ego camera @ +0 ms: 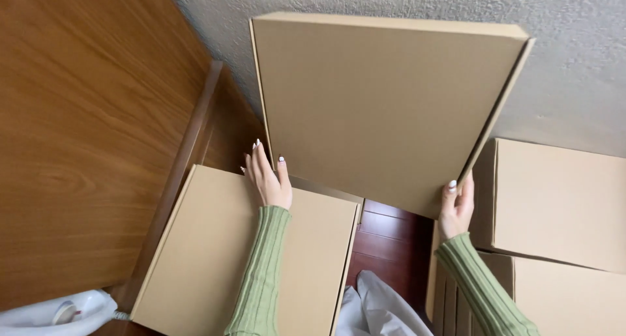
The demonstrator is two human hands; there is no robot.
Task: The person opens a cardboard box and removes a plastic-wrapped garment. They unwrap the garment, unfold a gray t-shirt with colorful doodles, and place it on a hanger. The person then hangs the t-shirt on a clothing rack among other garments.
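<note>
Holding the flat cardboard box [378,108] by its lower edges, left hand [268,179] open against it, right hand [455,205] pinching the corner; looks light, stiff, bulky.

- textured grey-white wall [574,56] across the top, evenly lit;
- glossy wood-grain door [78,127] at left, darker wood frame [195,134] beside it;
- dark reddish plank floor [391,245] below

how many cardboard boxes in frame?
4, plus flat ones possibly stacked: held box between left hand and right hand; left box; right box; lower-right box.
</note>
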